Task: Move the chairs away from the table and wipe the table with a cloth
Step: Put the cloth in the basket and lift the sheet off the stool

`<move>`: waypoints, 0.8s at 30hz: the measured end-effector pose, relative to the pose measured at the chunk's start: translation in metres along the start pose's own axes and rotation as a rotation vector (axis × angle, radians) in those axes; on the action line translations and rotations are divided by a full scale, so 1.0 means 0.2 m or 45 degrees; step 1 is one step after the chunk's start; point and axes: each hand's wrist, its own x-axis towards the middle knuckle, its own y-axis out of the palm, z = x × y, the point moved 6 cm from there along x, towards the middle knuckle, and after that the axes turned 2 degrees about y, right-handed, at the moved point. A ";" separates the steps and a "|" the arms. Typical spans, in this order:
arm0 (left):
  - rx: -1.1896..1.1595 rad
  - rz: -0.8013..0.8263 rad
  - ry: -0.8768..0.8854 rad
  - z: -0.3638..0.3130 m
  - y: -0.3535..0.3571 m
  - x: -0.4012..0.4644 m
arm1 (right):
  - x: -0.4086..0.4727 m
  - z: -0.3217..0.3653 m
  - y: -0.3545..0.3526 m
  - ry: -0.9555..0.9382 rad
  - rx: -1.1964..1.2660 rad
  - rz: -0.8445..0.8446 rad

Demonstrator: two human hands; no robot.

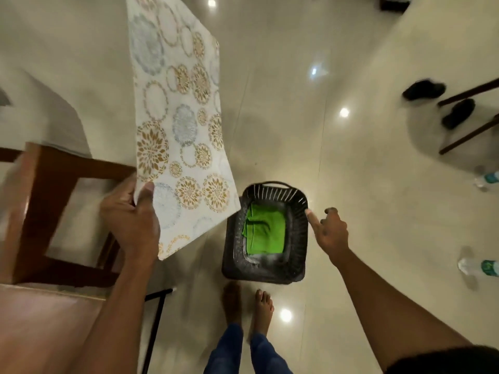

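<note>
Green cloth (266, 229) lies inside the black basket (297, 255), just left of the right hand (330, 232), fingers (312, 215) apart over the rim; left hand (132, 217) pinches a patterned mat (175, 103).

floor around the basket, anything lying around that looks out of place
Yes. Two plastic bottles lie on their sides on the floor right of the black basket. A pair of dark slippers sits loose by thin dark furniture legs. The green cloth lies crumpled in the basket.
</note>
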 end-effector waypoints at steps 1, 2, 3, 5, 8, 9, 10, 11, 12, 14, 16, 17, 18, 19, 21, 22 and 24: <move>-0.050 0.006 -0.013 -0.07 -0.03 0.02 | -0.01 0.13 -0.10 -0.052 0.008 -0.007; -0.086 0.009 -0.012 -0.18 -0.08 0.04 | -0.04 0.28 -0.21 -0.123 0.025 0.004; -0.112 0.008 -0.005 -0.28 -0.13 0.05 | -0.08 0.42 -0.29 -0.169 0.041 0.045; -0.197 -0.002 -0.003 -0.49 -0.25 0.09 | -0.19 0.69 -0.43 -0.267 0.028 0.129; -0.384 0.044 -0.048 -0.65 -0.37 0.14 | -0.36 0.99 -0.55 -0.387 0.091 0.176; -0.458 0.069 -0.087 -0.69 -0.40 0.15 | -0.42 1.08 -0.59 -0.412 0.138 0.181; -0.526 0.088 -0.133 -0.71 -0.41 0.17 | -0.46 1.15 -0.62 -0.424 0.182 0.189; -0.585 0.102 -0.173 -0.72 -0.41 0.19 | -0.47 1.21 -0.63 -0.418 0.230 0.197; -0.639 0.113 -0.193 -0.74 -0.41 0.23 | -0.48 1.27 -0.67 -0.413 0.282 0.195; -0.715 0.131 -0.207 -0.77 -0.42 0.28 | -0.48 1.37 -0.73 -0.443 0.377 0.162; -0.738 0.168 -0.203 -0.81 -0.42 0.32 | -0.48 1.45 -0.78 -0.489 0.472 0.142; -0.745 0.186 -0.197 -0.83 -0.42 0.35 | -0.49 1.50 -0.81 -0.513 0.508 0.141; -0.748 0.203 -0.191 -0.84 -0.43 0.36 | -0.51 1.54 -0.83 -0.538 0.529 0.145; -0.753 0.219 -0.197 -0.85 -0.43 0.37 | -0.53 1.57 -0.85 -0.554 0.542 0.148; -0.794 0.233 -0.203 -0.86 -0.44 0.40 | -0.56 1.63 -0.89 -0.603 0.569 0.134; -0.811 0.230 -0.207 -0.86 -0.45 0.41 | -0.57 1.67 -0.91 -0.627 0.581 0.115; -0.844 0.242 -0.218 -0.88 -0.48 0.42 | -0.59 1.75 -0.93 -0.662 0.588 0.085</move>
